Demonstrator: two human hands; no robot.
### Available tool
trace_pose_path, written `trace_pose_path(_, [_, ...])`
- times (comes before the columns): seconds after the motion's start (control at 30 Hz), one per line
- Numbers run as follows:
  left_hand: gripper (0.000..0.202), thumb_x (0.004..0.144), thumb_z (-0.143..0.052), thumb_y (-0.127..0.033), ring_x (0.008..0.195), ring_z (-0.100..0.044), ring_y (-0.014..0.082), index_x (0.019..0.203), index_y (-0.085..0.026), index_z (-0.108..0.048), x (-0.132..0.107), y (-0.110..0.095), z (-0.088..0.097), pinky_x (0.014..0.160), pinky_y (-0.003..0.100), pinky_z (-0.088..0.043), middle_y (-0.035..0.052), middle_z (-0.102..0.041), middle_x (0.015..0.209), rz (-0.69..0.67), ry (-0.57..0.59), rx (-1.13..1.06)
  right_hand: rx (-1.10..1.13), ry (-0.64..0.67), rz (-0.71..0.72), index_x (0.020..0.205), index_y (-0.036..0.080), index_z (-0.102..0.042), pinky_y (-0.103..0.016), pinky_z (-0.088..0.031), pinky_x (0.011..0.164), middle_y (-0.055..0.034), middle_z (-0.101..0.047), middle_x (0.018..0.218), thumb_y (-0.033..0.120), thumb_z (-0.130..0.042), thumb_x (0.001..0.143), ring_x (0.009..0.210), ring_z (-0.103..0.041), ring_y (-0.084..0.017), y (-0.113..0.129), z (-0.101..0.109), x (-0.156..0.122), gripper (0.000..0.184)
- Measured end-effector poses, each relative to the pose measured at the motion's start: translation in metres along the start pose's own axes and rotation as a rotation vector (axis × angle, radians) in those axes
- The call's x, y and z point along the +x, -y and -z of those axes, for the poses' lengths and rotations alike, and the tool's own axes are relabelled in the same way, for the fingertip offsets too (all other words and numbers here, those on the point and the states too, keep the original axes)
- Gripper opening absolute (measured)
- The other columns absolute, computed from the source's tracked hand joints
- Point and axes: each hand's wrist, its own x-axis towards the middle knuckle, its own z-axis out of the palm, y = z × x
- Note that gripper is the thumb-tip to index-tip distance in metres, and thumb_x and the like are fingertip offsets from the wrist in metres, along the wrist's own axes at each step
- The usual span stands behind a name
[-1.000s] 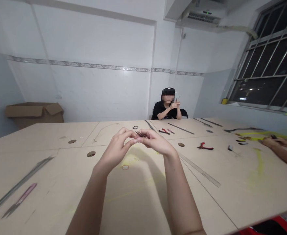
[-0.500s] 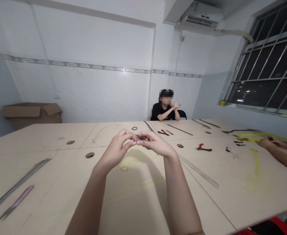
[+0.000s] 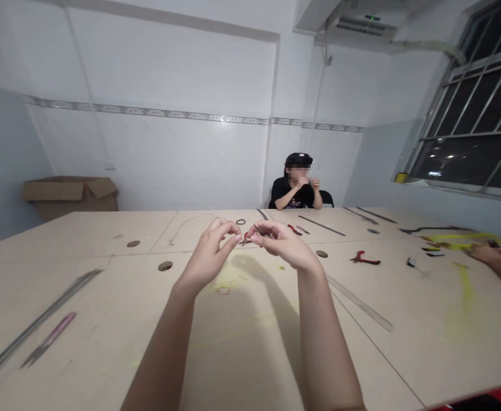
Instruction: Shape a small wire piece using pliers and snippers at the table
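Note:
My left hand [image 3: 213,251] is raised over the table [image 3: 233,354], its thumb and forefinger bent together in a pinch; whatever they hold is too small to name. Facing it, my right hand [image 3: 285,244] is closed with a thin dark tool [image 3: 264,231] lying along its fingers, its kind unclear. A small red and dark piece [image 3: 246,238] shows between the fingertips of both hands; I cannot tell whether it is held or lies behind them. Under the hands are yellow stains and a small red-edged label [image 3: 223,291].
Pink thread snips [image 3: 49,339] and dark strips [image 3: 40,319] lie left. To the right are a clear ruler [image 3: 362,302], red-handled pliers [image 3: 365,258] and a co-worker's hands [image 3: 492,253]. A black ring [image 3: 241,221] lies beyond; another person [image 3: 295,185] sits at the far edge.
My hands have drawn slightly apart, opening a gap between the fingertips. The whole view has shifted a little. The person opposite has moved both hands closer to their face.

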Motion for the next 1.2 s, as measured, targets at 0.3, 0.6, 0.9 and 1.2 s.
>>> trace_pose_path(0.3, [0.019,0.095,-0.051,-0.039,0.097,-0.057,0.0159,0.09,-0.025,-0.062,0.001,0.0,0.0,0.086,0.031,-0.045,0.0005,-0.058,0.102,0.018,-0.046,-0.043,-0.03,0.007,-0.016,0.086,0.017,-0.065,-0.023,-0.026,0.053,0.0009,-0.05,0.077,0.04,-0.064,0.086,0.062,-0.035,-0.008,0.002,-0.006,0.001,0.024])
trace_pose_path(0.6, [0.02,0.096,-0.049,-0.039,0.099,-0.056,0.0163,0.09,-0.024,-0.062,0.001,-0.001,0.002,0.087,0.032,-0.045,0.0009,-0.058,0.102,0.014,-0.045,-0.015,-0.026,-0.1,0.051,0.08,0.017,-0.064,-0.024,-0.028,0.054,0.0013,-0.052,0.073,0.037,-0.064,0.086,0.06,-0.035,-0.009,0.0,-0.01,0.003,0.021])
trace_pose_path(0.9, [0.02,0.094,-0.052,-0.042,0.105,-0.057,0.0171,0.097,-0.027,-0.065,-0.001,-0.002,0.002,0.09,0.032,-0.046,0.0009,-0.06,0.108,0.044,-0.048,-0.038,-0.015,-0.191,0.16,0.08,0.018,-0.064,-0.026,-0.039,0.068,-0.0013,-0.059,0.078,0.036,-0.062,0.088,0.073,-0.051,-0.013,-0.005,-0.014,0.009,0.02])
trace_pose_path(1.2, [0.014,0.09,-0.06,-0.039,0.1,-0.059,0.0177,0.093,-0.026,-0.067,0.001,-0.007,-0.003,0.087,0.032,-0.045,0.0011,-0.062,0.1,-0.018,-0.151,0.027,-0.043,-0.226,0.134,0.079,0.018,-0.062,-0.027,-0.045,0.072,-0.002,-0.058,0.08,0.039,-0.062,0.087,0.076,-0.053,-0.014,-0.005,-0.016,0.006,0.023])
